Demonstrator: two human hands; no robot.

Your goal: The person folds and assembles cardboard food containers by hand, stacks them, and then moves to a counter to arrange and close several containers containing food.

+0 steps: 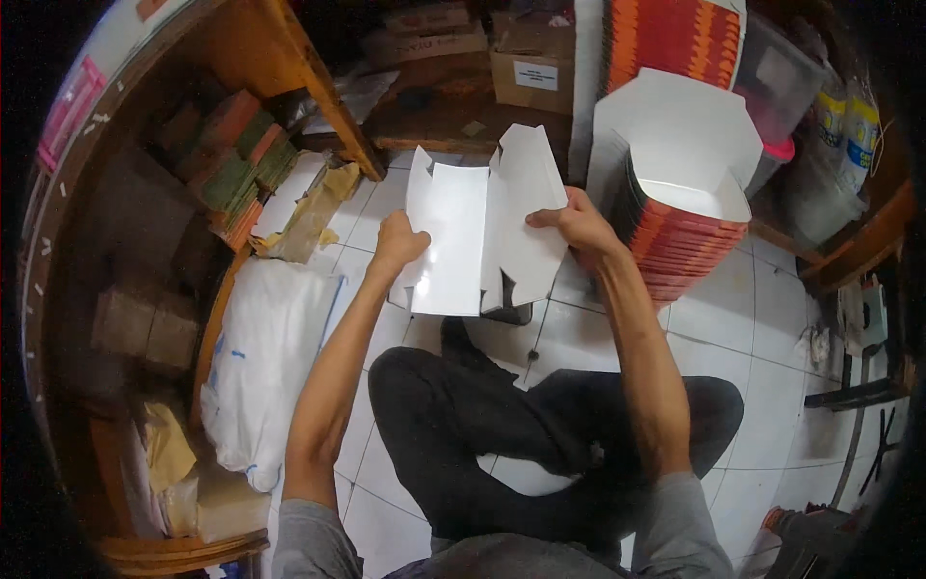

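Between my two hands is a white cardboard box blank [458,232], partly folded along its creases, its glossy inner side facing up. My left hand [400,241] grips its left panel, thumb on top. On the right panel, my right hand [579,230] pinches the edge with the thumb above and the fingers behind. Slots and small flaps show at the blank's ends. Just right of my right hand stands a tall stack of nested red-and-black boxes [687,241], the top one with its white inside showing. Something dark lies partly hidden under the blank.
White bundles in plastic [270,357] lie on the floor to my left, beside wooden shelves holding stacked small packs [236,164]. Behind stand a brown carton [533,77] and another red-and-orange stack [670,43]. Clear plastic tubs [786,77] are at the far right.
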